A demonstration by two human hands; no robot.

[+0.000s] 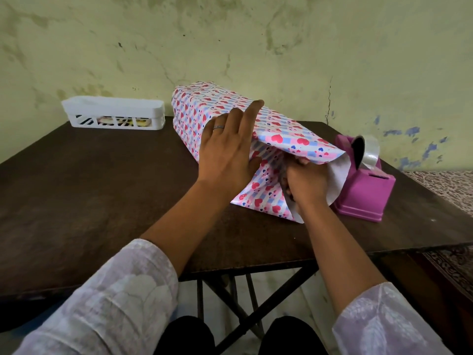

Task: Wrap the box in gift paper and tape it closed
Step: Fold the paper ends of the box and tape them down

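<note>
A long box lies on the dark table, wrapped in gift paper [202, 108] printed with red and pink hearts; the box itself is hidden under the paper. My left hand [227, 147] rests flat on the near left side of the wrapped box, fingers straight, a ring on one finger. My right hand [305, 181] reaches into the open near end, its fingers curled onto the inner fold of paper. The top flap hangs loose over that hand, its white underside showing. A pink tape dispenser [363, 193] with a clear roll stands just right of the box.
A white slotted plastic basket [112, 112] with small items stands at the table's [102, 190] back left, against the stained wall. The table's front edge runs close to my lap, and a patterned surface lies beyond its right edge.
</note>
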